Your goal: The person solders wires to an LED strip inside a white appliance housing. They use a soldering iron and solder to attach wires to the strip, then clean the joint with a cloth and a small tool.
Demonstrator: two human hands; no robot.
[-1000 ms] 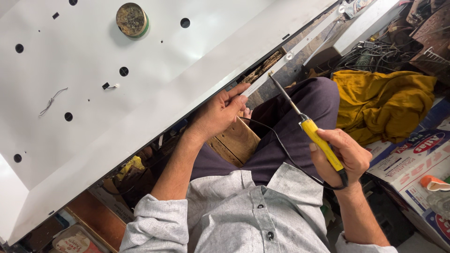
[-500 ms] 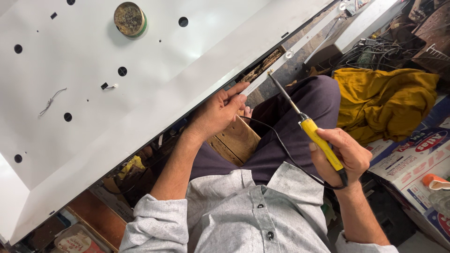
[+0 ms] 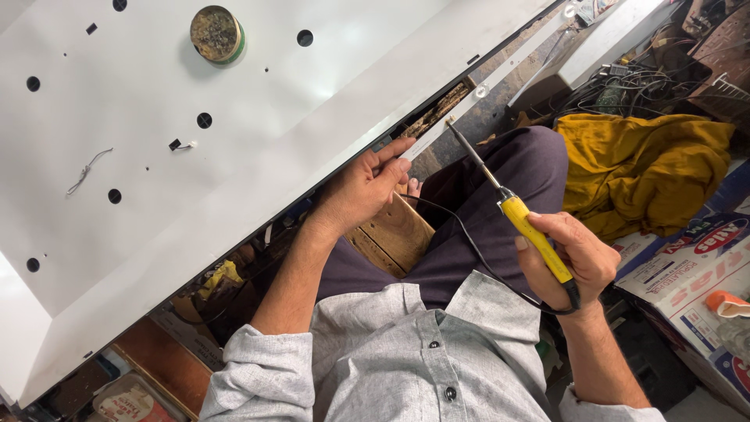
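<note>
Fingers of the right hand point(image 3: 574, 262) wrap the yellow handle of a soldering iron point(image 3: 512, 211), thumb lying along the grip, and the iron slants up and to the left so that its thin metal tip sits right at the lower edge of the white panel point(image 3: 234, 133), near a narrow strip point(image 3: 469, 101) that runs along beside that edge. A black cord point(image 3: 469, 246) leaves the butt of the handle under the palm and loops across the lap toward the other hand. The left hand point(image 3: 363, 184) rests at the same panel edge, a little to the left of the tip, its fingers curled and pinched together against the rim; whether they hold anything small between them cannot be told. The panel is large and tilted, filling the upper left of the view, with several round holes in it, a bit of twisted wire point(image 3: 87, 170) lying on it and a round tin point(image 3: 216, 33) standing near its top, well apart from both hands. Below the left hand, a wooden block point(image 3: 394, 234) lies against the person's dark trousers. To the right of the iron lies a crumpled yellow cloth point(image 3: 641, 168), with a tangle of wires point(image 3: 625, 82) above it and printed cartons point(image 3: 687, 266) below it.
</note>
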